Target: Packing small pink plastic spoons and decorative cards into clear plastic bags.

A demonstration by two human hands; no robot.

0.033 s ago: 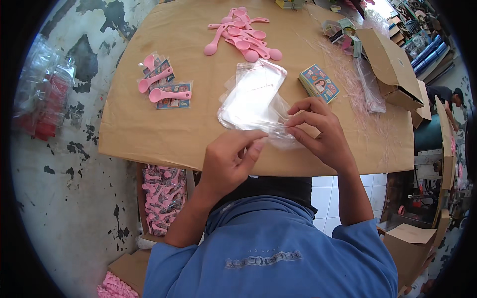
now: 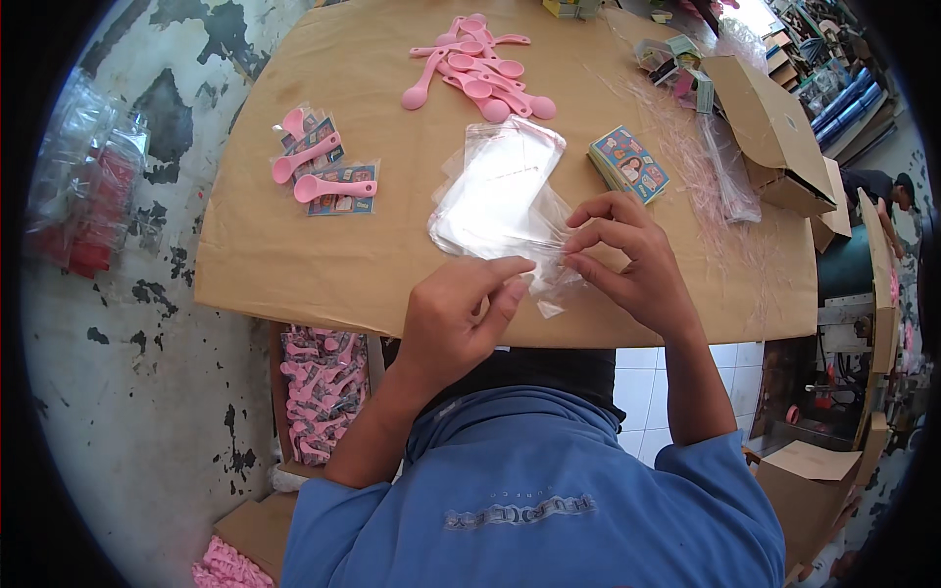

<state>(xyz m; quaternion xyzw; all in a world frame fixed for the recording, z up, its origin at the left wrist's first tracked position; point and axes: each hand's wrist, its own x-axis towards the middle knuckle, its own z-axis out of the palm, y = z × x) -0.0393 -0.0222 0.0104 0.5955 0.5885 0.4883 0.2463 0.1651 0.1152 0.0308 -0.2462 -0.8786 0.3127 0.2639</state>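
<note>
A stack of clear plastic bags (image 2: 500,186) lies fanned out, shiny with glare, in the middle of the table. Over its near right end, my right hand (image 2: 632,260) pinches a thin clear plastic bag (image 2: 551,294) between thumb and fingers. My left hand (image 2: 456,314) is curled at the bag's left side, thumb and index finger closed near its edge. Just beyond my right hand sits a stack of printed blue cards (image 2: 629,164). Loose pink measuring spoons (image 2: 480,73) are heaped at the far side. On the left lie packed pink spoons with cards (image 2: 336,188).
Brown paper covers the table (image 2: 265,265). At right stand a cardboard box (image 2: 769,132) and scattered clear plastic strands (image 2: 730,186). Below the table's left edge, a box holds many packed pink spoons (image 2: 321,392). Another person (image 2: 882,191) is at the far right.
A corner of the clear plastic bag now hangs lower, toward me, between my hands. My left hand has shifted very slightly right; my right hand stays nearly still.
</note>
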